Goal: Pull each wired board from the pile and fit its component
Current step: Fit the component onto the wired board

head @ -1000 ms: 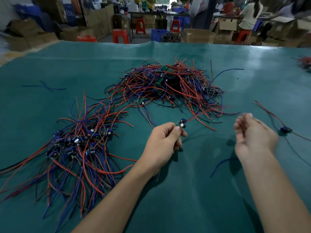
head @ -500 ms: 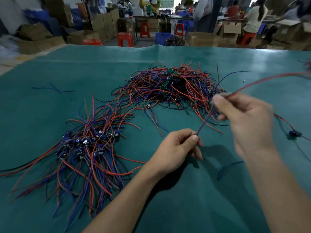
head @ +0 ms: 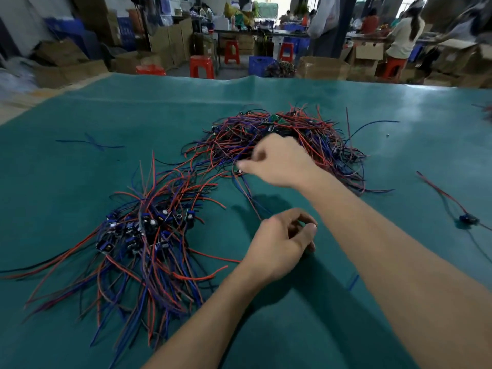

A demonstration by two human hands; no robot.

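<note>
Working from left to right across the green table (head: 80, 209): the finished group (head: 149, 235) of wired boards is lying at the left, its small dark boards clustered together with red and blue leads fanning out toward the near edge. Just right of it, the left hand (head: 279, 246) is hovering low over the table with its fingers curled and the thumb meeting the fingertips; whether it is pinching a small component cannot be told, as nothing is showing between the fingers. Beyond it, the right hand (head: 279, 161) is reaching across into the near-left edge of the pile (head: 292, 139), with thumb and forefinger pinching a small part or wire end there; the blur is preventing a firmer reading. The step in hand appears to be the selection and pulling of one wired board from the pile. The next move is likely calling for a steady draw toward the body so the leads are sliding free of the tangle, followed by bringing the board to the left hand for fitting. The pile is showing as a dense knot of thin red and blue wires with a few green boards partly buried, so snagging is probable. A single wired board (head: 467, 218) is lying apart at the far right.
</note>
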